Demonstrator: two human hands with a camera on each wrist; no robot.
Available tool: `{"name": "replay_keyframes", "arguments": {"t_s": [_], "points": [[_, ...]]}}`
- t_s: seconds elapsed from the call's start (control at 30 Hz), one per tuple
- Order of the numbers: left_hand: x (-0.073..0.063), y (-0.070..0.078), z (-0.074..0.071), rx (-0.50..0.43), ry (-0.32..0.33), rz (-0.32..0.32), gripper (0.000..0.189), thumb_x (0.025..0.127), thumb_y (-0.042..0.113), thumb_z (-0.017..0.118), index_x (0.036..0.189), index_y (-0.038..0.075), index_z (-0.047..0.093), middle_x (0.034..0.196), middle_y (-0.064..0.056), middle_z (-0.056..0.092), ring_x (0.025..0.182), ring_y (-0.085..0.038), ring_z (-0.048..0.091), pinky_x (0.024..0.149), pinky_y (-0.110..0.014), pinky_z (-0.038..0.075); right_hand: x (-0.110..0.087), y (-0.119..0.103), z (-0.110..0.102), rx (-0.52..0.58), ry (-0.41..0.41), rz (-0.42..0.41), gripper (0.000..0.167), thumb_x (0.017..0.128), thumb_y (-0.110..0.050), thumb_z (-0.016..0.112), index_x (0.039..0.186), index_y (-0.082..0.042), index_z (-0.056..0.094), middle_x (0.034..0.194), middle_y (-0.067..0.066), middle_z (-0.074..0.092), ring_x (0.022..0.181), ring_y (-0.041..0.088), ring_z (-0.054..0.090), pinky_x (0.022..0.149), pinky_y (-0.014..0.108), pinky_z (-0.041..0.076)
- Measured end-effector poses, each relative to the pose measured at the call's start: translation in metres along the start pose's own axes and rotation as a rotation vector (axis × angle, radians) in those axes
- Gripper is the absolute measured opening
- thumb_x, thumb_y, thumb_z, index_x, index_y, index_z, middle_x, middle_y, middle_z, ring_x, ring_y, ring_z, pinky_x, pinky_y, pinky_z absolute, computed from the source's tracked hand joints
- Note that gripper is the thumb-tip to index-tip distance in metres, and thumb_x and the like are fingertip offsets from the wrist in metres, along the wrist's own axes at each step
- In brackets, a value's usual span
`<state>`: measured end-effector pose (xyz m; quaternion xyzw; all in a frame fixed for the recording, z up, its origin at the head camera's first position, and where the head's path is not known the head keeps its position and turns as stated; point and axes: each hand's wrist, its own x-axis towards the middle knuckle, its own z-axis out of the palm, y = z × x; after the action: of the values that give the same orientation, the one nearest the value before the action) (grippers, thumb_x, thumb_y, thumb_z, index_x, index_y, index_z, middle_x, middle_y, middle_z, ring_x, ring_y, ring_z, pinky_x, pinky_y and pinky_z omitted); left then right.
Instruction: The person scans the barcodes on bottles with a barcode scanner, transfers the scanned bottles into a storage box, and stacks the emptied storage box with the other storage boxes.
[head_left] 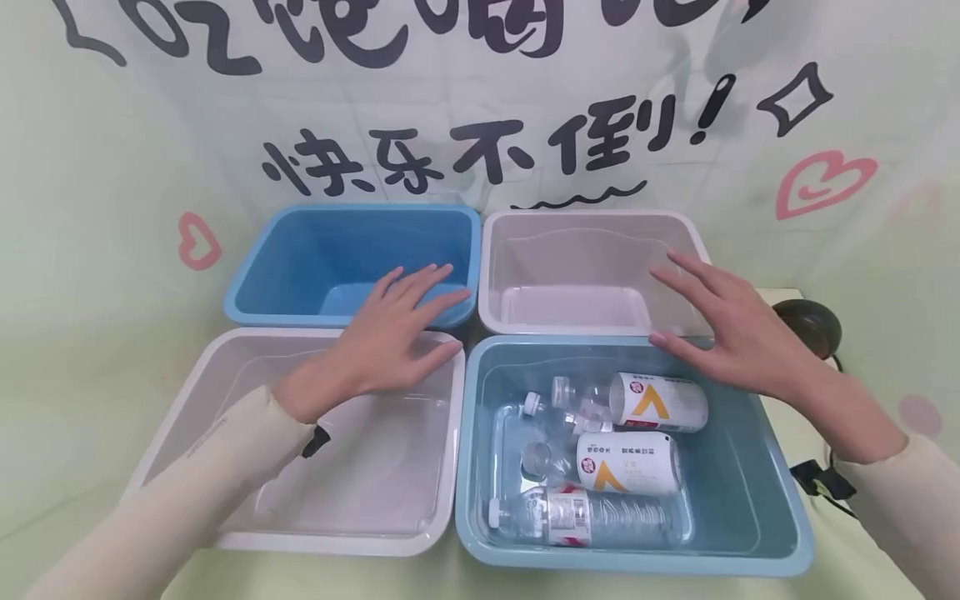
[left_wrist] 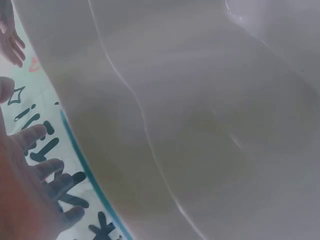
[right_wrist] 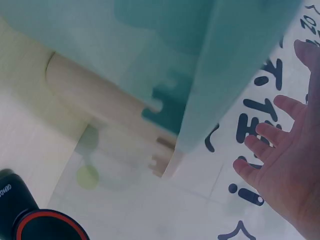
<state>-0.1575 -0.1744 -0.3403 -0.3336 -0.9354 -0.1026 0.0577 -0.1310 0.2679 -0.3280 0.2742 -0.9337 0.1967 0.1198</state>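
Note:
My left hand (head_left: pixel 397 337) hovers with spread fingers over the seam between the blue bin (head_left: pixel 300 262) at the back and the pale bin (head_left: pixel 352 467) at the front left. Its fingers hold nothing. Over the border of the other pale bin (head_left: pixel 570 308) and the teal bin (head_left: pixel 727 508), my right hand (head_left: pixel 723 329) hangs with fingers extended and holds nothing. Inside the teal bin lie two white cans (head_left: pixel 630 462) with yellow marks, a large clear plastic bottle (head_left: pixel 630 518) and several smaller clear bottles (head_left: pixel 543 460). Both wrist views show the hands away from anything.
The bins stand in two rows against a white wall sheet (head_left: pixel 420 92) with black lettering. A dark round device (head_left: pixel 808 327) with a cable sits right of the bins, also visible as a black object with a red ring (right_wrist: pixel 50 227) in the right wrist view.

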Motion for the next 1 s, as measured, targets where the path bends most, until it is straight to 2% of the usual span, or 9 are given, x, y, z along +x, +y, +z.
{"name": "replay_keyframes", "arguments": {"t_s": [0.2,0.33,0.5,0.77,1.0], "points": [[-0.011,0.0,-0.007,0.012,0.123,0.13,0.062,0.095,0.05,0.065,0.151,0.025,0.058,0.161,-0.011,0.052,0.148,-0.033,0.049,0.121,-0.061,0.038,-0.004,-0.013,0.002,-0.006,0.007,-0.061,0.091,0.077,-0.03,0.091,0.158,-0.023,0.05,0.166,0.016,0.044,0.141,0.049,0.052,0.105,0.073,0.046],[-0.015,0.002,-0.007,0.027,0.165,0.205,0.057,0.091,0.047,0.07,0.143,0.022,0.066,0.148,-0.011,0.062,0.137,-0.032,0.057,0.114,-0.057,0.047,-0.009,-0.021,0.001,-0.027,0.006,-0.078,0.093,0.074,-0.029,0.092,0.157,-0.022,0.052,0.165,0.016,0.045,0.138,0.048,0.055,0.103,0.072,0.048],[-0.019,0.006,-0.009,0.044,0.132,0.206,0.054,0.091,0.05,0.071,0.136,0.02,0.07,0.136,-0.009,0.066,0.127,-0.031,0.062,0.107,-0.055,0.052,-0.015,-0.031,-0.004,-0.038,-0.005,-0.094,0.092,0.073,-0.03,0.093,0.156,-0.023,0.053,0.164,0.015,0.047,0.132,0.047,0.06,0.098,0.068,0.052],[-0.026,0.015,-0.009,0.066,0.081,0.195,0.057,0.09,0.058,0.071,0.132,0.021,0.073,0.132,-0.007,0.068,0.12,-0.028,0.063,0.096,-0.051,0.058,-0.021,-0.054,-0.009,-0.04,-0.047,-0.112,0.087,0.076,-0.035,0.093,0.154,-0.027,0.055,0.158,0.01,0.053,0.128,0.036,0.064,0.093,0.059,0.057],[-0.028,0.02,-0.004,0.086,0.058,0.2,0.06,0.089,0.064,0.07,0.13,0.021,0.073,0.129,-0.005,0.069,0.115,-0.026,0.064,0.088,-0.048,0.061,-0.023,-0.073,-0.005,-0.072,-0.14,-0.153,0.078,0.082,-0.048,0.087,0.15,-0.023,0.058,0.145,0.008,0.061,0.117,0.028,0.068,0.089,0.051,0.062]]}}
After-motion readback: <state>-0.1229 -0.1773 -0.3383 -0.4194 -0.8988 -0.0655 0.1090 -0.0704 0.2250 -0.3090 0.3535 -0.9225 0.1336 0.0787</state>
